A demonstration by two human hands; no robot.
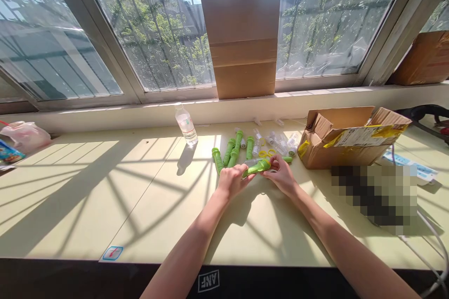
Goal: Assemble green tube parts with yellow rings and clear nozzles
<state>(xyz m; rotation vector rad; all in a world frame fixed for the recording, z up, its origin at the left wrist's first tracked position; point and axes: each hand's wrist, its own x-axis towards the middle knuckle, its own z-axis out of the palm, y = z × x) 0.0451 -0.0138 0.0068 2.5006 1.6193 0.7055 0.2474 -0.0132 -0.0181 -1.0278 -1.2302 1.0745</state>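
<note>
My left hand [232, 180] is closed around a green plastic tube [257, 167] with a ridged, flared end. My right hand [280, 175] pinches at that flared end, where a bit of yellow shows. Just beyond my hands lie several similar green tubes [229, 149], some leaning over one another. A pair of yellow rings [267, 153] rests right behind the held tube. Farther back is a group of small clear plastic pieces [278, 141], too small to make out well. My fingers hide part of the held tube.
A clear bottle [186, 125] stands upright left of the tubes. An open cardboard box [351, 138] sits to the right, near a power strip [414, 168] and cables. A cardboard sheet [243, 42] leans on the window. A pink bag [28, 134] lies far left.
</note>
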